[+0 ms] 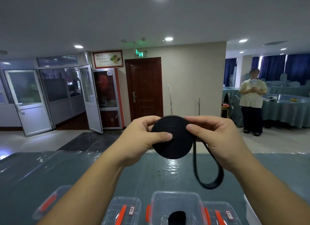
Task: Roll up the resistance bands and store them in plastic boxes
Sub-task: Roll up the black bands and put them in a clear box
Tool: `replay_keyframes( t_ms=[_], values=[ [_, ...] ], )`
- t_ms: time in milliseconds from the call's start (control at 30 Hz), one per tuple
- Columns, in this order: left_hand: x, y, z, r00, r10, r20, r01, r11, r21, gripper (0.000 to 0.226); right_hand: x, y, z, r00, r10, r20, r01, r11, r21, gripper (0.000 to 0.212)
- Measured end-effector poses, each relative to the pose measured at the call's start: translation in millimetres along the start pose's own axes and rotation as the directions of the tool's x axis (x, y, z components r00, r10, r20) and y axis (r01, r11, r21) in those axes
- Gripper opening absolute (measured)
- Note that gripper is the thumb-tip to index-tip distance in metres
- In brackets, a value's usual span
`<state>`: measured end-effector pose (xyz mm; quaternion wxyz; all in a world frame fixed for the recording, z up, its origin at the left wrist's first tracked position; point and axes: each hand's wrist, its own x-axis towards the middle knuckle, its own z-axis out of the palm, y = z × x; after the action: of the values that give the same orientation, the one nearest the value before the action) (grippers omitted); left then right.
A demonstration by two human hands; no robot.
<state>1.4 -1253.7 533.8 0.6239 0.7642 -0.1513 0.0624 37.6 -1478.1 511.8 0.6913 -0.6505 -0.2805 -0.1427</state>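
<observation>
A long table (50, 171) under a glossy grey-green plastic cover fills the lower half of the view. Along its near edge stands a row of clear plastic boxes with orange-red latches: the middle open box (176, 203) holds a small black rolled band (177, 216), with a lidded box (125, 211) just left of it, another lidded box (221, 213) just right, and a fourth box (50, 201) further left. Raised above the table, between both hands, is a flat black disc of rolled resistance band (172, 139). Its unrolled tail (209, 177) hangs in a loop below the right side of the disc. The left hand (146, 139) grips the disc's left edge, thumb pressed flat on the near face and fingers curled behind. The right hand (216, 136) pinches the disc's upper right edge between thumb and forefinger; its other fingers are hidden. In the background a person in a pale shirt (252, 97) stands beside cloth-covered tables.
</observation>
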Motion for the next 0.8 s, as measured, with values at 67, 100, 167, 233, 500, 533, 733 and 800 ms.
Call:
replay_keyframes(
  t_ms=[67,100,167,233,500,533,733,800],
  values=[
    [2.0,-3.0,1.5,0.999,-0.033,0.009,0.033,0.999,0.025,0.031,-0.4,1.3,-1.1,1.000,0.017,-0.001,-0.017,1.000,0.014,0.022],
    [2.5,-2.5,1.1,0.998,-0.049,0.034,0.046,0.996,0.071,0.032,-0.4,2.3,-0.8,1.000,0.018,0.005,-0.018,1.000,-0.001,0.022],
    [3.6,0.7,-1.0,0.994,-0.075,0.083,0.062,0.988,0.143,0.032,-1.1,3.4,1.0,1.000,0.020,0.000,-0.020,1.000,-0.018,0.019],
    [3.9,2.8,-2.5,0.997,-0.048,0.060,0.038,0.986,0.163,0.029,-1.6,4.6,1.8,1.000,0.014,-0.017,-0.014,1.000,-0.013,0.020],
    [6.2,-5.7,3.5,0.984,-0.130,0.120,0.109,0.980,0.167,0.033,-2.7,11.8,-6.8,0.998,0.040,0.044,-0.036,0.994,-0.103,0.025],
    [7.3,-6.6,2.9,0.986,-0.118,0.121,0.098,0.983,0.158,0.032,-3.1,12.4,-6.2,0.999,0.034,0.039,-0.030,0.995,-0.097,0.024],
    [10.2,-15.2,10.3,0.996,-0.083,-0.038,0.078,0.988,-0.130,0.034,-1.7,12.5,-10.2,1.000,0.020,-0.017,-0.020,0.999,0.028,0.031],
    [9.6,-14.6,10.3,0.994,-0.107,0.017,0.108,0.991,-0.075,0.036,-2.3,13.1,-9.3,1.000,0.020,-0.009,-0.020,1.000,-0.017,0.029]
  ],
)
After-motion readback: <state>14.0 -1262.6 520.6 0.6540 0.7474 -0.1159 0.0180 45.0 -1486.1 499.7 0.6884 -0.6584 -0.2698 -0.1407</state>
